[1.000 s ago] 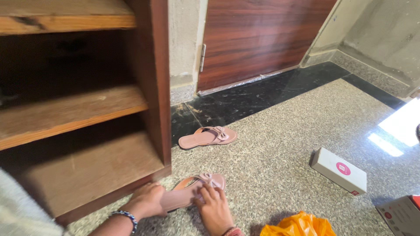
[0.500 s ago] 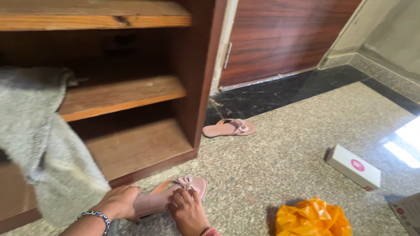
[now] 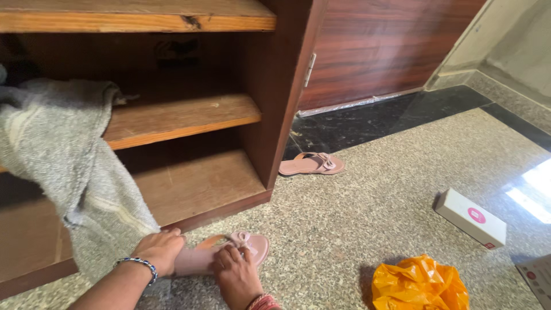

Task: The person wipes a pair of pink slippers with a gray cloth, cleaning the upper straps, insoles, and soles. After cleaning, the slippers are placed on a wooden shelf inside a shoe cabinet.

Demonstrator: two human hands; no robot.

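While lying flat, pink sandal (image 3: 229,252) under 2 hands.

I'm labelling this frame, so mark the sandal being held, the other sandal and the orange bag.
held pink sandal (image 3: 252,245), head view, on its toe end.
other pink sandal (image 3: 304,166), head view, on its insole.
orange plastic bag (image 3: 419,284), head view, on its crumpled middle.

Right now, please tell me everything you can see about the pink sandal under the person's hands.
The pink sandal is a flat, open slip-on with a smooth sole and a bow on its strap. It lies on the speckled floor, just in front of the wooden shelf unit. The left hand covers its heel end; the right hand presses its fingers on the strap.
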